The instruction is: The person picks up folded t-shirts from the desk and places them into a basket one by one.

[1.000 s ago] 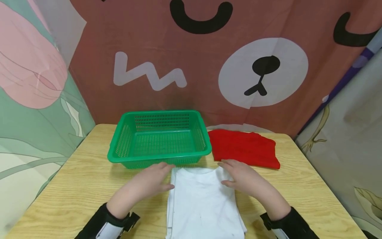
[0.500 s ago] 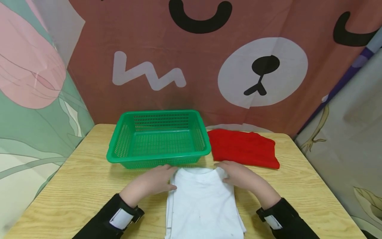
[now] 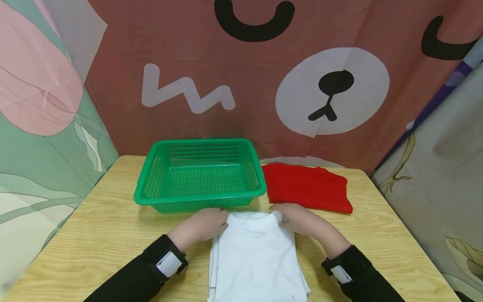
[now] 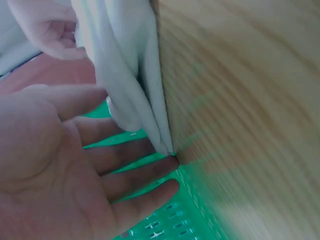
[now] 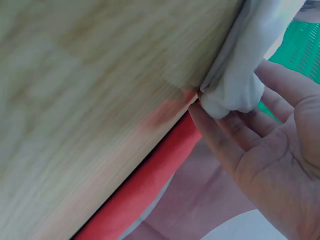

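Observation:
A folded white T-shirt (image 3: 256, 260) lies in layers on the wooden table, its neckline toward the back. At its upper left corner, my left hand (image 3: 203, 224) pinches the shoulder, thumb on top. In the left wrist view, the cloth edge (image 4: 132, 75) sits between the thumb and the fairly straight fingers (image 4: 132, 155). My right hand (image 3: 302, 219) holds the opposite shoulder. The right wrist view shows the bunched end of the shirt (image 5: 232, 95) between thumb and fingers, with the fingertips down at the tabletop.
Just behind the shirt stands a green plastic basket (image 3: 200, 199) with nothing in it. A folded red cloth (image 3: 307, 188) lies to the basket's right. A printed bear curtain (image 3: 256, 121) hangs along the table's back edge.
My left hand has moved right and onto the shirt's left shoulder, its thumb closing in. My right hand has shifted slightly left and closed on the right shoulder. Basket and red cloth stay put.

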Motion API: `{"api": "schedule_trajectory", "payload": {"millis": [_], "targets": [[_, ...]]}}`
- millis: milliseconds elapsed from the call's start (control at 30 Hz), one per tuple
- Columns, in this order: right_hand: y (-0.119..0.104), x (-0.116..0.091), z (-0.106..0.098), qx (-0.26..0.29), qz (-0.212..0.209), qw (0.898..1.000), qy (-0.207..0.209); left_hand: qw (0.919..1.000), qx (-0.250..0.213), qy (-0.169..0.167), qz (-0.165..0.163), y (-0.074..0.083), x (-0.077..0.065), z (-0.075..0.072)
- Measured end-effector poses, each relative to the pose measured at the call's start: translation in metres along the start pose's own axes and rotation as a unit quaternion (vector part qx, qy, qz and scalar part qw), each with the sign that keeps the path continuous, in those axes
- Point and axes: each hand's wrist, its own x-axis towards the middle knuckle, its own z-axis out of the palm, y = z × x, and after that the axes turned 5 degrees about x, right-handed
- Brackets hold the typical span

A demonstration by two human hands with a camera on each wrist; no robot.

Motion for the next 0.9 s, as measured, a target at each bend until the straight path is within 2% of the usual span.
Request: {"api": "schedule_trajectory", "payload": {"millis": [133,367,767,900], "targets": [[-0.003,0.006,-0.001,-0.016,0.009,1.0,0.001,0.9992,0.032,0.024,0.0,0.007,0.005,0.001],[0.001,0.019,-0.002,-0.014,0.049,0.998,-0.022,0.996,0.078,0.04,-0.019,0.017,0.012,-0.001],[0.006,0.03,-0.009,0.035,0.073,0.995,-0.055,0.9949,0.066,0.071,-0.026,0.016,0.015,0.005],[0.005,0.029,-0.009,0.03,0.065,0.996,-0.055,0.9945,0.045,0.089,-0.031,0.016,0.013,0.005]]}}
